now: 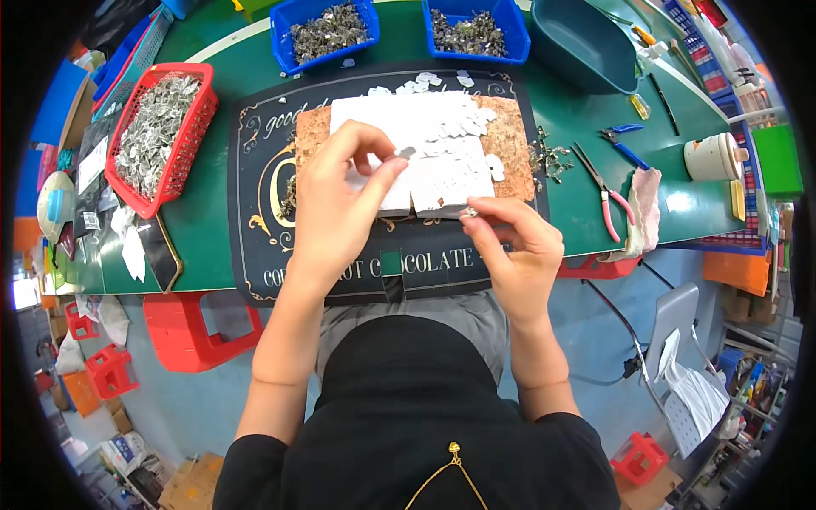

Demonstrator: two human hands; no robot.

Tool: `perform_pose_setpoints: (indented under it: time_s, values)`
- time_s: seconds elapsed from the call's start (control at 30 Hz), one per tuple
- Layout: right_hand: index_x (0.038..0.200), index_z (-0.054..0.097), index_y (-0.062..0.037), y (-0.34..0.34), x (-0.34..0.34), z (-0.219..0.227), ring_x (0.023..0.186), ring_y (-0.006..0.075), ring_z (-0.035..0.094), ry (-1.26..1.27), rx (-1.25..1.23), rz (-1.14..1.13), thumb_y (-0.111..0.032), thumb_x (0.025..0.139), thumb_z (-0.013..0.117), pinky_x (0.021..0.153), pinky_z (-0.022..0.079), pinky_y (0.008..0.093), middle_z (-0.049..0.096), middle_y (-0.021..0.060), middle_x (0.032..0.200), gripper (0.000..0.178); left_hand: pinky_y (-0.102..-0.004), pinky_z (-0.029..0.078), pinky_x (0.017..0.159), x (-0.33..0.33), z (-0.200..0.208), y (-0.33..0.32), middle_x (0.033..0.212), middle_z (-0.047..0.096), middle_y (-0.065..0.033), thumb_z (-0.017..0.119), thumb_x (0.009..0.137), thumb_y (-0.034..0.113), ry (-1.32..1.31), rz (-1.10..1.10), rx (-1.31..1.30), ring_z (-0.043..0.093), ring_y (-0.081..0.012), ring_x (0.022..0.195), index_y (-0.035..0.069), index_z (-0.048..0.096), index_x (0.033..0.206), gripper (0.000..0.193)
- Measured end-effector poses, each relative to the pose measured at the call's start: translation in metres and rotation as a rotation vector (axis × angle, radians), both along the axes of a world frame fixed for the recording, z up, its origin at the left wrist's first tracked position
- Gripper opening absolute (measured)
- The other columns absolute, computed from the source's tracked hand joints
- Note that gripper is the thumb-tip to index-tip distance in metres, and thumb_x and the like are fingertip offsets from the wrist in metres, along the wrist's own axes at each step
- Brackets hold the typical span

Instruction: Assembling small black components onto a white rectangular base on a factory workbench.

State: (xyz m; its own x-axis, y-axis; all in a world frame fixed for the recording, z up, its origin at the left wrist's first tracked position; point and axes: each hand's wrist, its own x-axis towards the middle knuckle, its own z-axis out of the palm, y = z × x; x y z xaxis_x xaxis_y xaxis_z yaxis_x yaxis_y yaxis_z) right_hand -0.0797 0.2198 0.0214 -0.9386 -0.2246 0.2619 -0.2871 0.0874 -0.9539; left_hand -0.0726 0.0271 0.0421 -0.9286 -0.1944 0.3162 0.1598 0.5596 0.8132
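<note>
My left hand (340,195) hovers over the white board (365,115), its thumb and forefinger pinched together. A small greyish patch shows at their tips; I cannot make out whether it is a held piece or a shadow. At the board's near edge my right hand (520,246) pinches a small shiny metal piece (467,212) between thumb and forefinger. Many small white tags (455,127) lie across the right half of the board and past its far edge. Under the board is a speckled brown cork-like slab (512,127), resting on a black printed mat (263,178).
A red basket (208,106) of small silvery pieces stands left. Two blue bins (314,55) of metal parts and a dark green tub (586,47) line the far side. To the right lie red-handled pliers (608,200), blue-handled cutters (627,149), a cloth (643,208) and a white jar (712,159).
</note>
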Motion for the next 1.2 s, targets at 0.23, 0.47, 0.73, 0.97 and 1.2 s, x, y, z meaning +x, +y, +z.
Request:
perform_pose_setpoints:
  time_s: [0.23,0.47,0.73,0.97,1.2]
  values:
    - [0.094,0.07,0.0032,-0.025,0.005,0.006,0.076,0.0159,0.064,0.234,0.014,0.064,0.012,0.075,0.068,0.067,0.05,0.0239,0.067,0.012,0.086,0.021,-0.0225,0.046,0.074,0.036,0.0,0.007,0.095,0.061,-0.0067,0.059,0.091,0.002,-0.023,-0.053,0.611,0.057,-0.0102,0.079,-0.003,0.059,0.107,0.017]
    - [0.083,0.066,0.0015,-0.04,0.014,0.007,0.075,0.0193,0.067,0.371,-0.035,0.046,0.012,0.067,0.073,0.066,0.053,0.0267,0.068,0.013,0.082,0.021,-0.0288,0.054,0.084,0.058,-0.008,0.017,0.102,0.067,-0.0214,0.06,0.089,-0.002,0.072,-0.031,0.852,0.067,-0.02,0.092,-0.005,0.055,0.099,0.011]
    - [0.083,0.066,0.0015,-0.047,0.019,0.005,0.069,0.0204,0.067,0.526,0.062,-0.036,0.012,0.066,0.074,0.063,0.053,0.027,0.068,0.0132,0.08,0.022,-0.0299,0.054,0.084,0.068,-0.024,0.024,0.099,0.069,-0.0178,0.066,0.084,-0.005,0.203,0.027,0.554,0.068,-0.0227,0.096,-0.005,0.06,0.092,0.01]
    - [0.083,0.066,0.0027,-0.047,0.021,0.004,0.07,0.0204,0.067,0.481,0.029,-0.032,0.013,0.067,0.074,0.063,0.053,0.0275,0.068,0.0138,0.08,0.021,-0.0318,0.055,0.085,0.067,-0.027,0.026,0.1,0.068,-0.0197,0.066,0.083,-0.006,0.318,0.002,0.463,0.068,-0.0267,0.097,-0.005,0.058,0.096,0.015]
    - [0.086,0.068,0.001,-0.046,0.021,0.004,0.07,0.0211,0.066,0.553,0.163,-0.018,0.01,0.067,0.075,0.061,0.052,0.0273,0.068,0.0123,0.082,0.023,-0.0314,0.053,0.087,0.071,-0.017,0.023,0.101,0.067,-0.0209,0.063,0.085,-0.005,0.119,0.019,0.61,0.066,-0.0235,0.099,-0.006,0.057,0.098,0.015]
